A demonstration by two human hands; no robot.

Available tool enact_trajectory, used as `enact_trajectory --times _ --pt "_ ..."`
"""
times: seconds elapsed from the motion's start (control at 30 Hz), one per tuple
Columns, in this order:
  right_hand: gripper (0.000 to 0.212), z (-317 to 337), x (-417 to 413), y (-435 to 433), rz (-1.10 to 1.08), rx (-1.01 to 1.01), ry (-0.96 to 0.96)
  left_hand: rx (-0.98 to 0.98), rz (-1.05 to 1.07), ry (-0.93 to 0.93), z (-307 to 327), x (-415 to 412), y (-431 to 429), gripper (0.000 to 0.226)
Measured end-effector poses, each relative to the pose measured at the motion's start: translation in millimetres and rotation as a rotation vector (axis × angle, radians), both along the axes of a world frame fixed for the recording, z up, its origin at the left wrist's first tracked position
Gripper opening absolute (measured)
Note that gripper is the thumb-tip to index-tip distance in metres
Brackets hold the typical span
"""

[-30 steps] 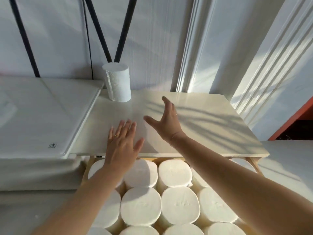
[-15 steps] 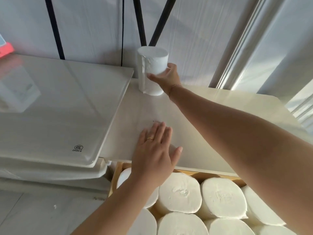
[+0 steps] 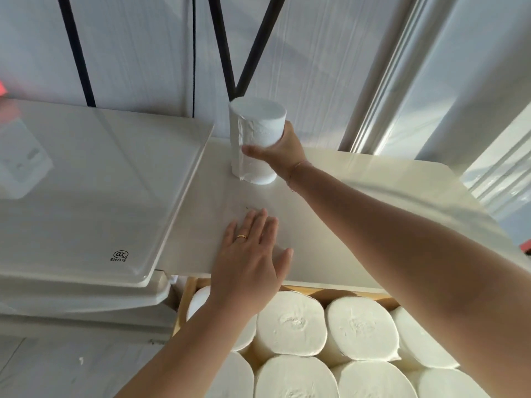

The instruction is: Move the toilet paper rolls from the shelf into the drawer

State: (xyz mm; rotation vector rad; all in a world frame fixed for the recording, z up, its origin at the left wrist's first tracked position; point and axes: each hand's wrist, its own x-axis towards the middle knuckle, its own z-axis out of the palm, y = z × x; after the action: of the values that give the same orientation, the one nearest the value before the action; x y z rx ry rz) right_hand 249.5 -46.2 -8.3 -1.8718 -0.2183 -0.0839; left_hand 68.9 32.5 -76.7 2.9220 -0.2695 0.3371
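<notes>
Both hands show: right hand [image 3: 283, 152] grips shelf roll [image 3: 256, 130], hiding fingers; left hand [image 3: 253, 262] spread flat.

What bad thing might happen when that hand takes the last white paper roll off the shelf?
The right hand grips the upright white toilet paper roll only from one side, so it might tip or slip on the smooth cream shelf. The wooden drawer below already looks packed with cream-white rolls, so finding a gap may be hard. The left hand hovers over the drawer and could get in the way.

"CCC E002576" on glass panel [image 3: 86, 196]
</notes>
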Motion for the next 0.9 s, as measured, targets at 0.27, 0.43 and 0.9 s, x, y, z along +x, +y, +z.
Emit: enact_trajectory --times 0.27,0.43,0.9 --pt "0.09 -4.8 -105.5 -100.5 0.035 0.048 0.001 0.001 0.006 0.032 1.3 0.6 0.1 0.072" --pt "0.083 -6.9 -177.1 -166.1 -0.005 0.054 0.015 -0.109 0.048 0.078 8.0 -14.8 -31.0 0.067" --pt "0.071 11.0 -323.2 -330.7 0.216 0.116 0.202 -1.06 -0.524 0.455 63.4 -125.2 -211.3 0.062"
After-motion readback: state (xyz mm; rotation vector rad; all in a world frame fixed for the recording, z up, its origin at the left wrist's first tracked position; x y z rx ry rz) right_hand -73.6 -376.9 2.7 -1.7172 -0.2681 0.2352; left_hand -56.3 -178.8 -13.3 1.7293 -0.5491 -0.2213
